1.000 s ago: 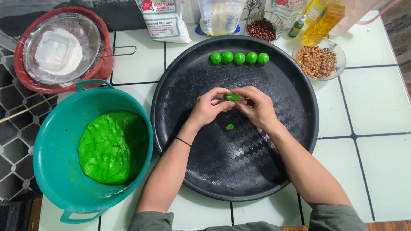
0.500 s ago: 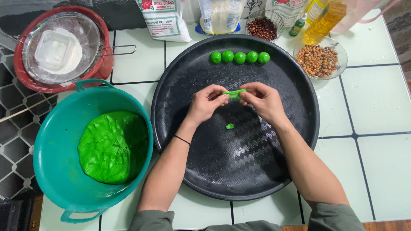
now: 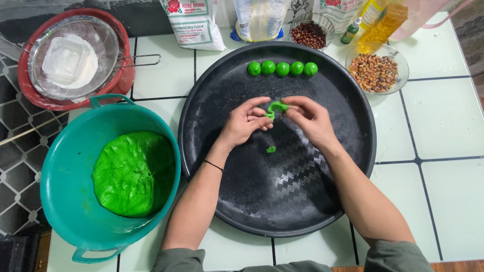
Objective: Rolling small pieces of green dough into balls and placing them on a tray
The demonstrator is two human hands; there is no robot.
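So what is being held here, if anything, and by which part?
A small strip of green dough, pinched at its two ends: left hand at the lower left end, right hand at the upper right end, above the black tray.

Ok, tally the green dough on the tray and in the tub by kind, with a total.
Balls in a row: 5
Strip held between left hand and right hand, over the tray: 1
Small scrap on the tray: 1
Big lump in the teal tub: 1
Total: 8
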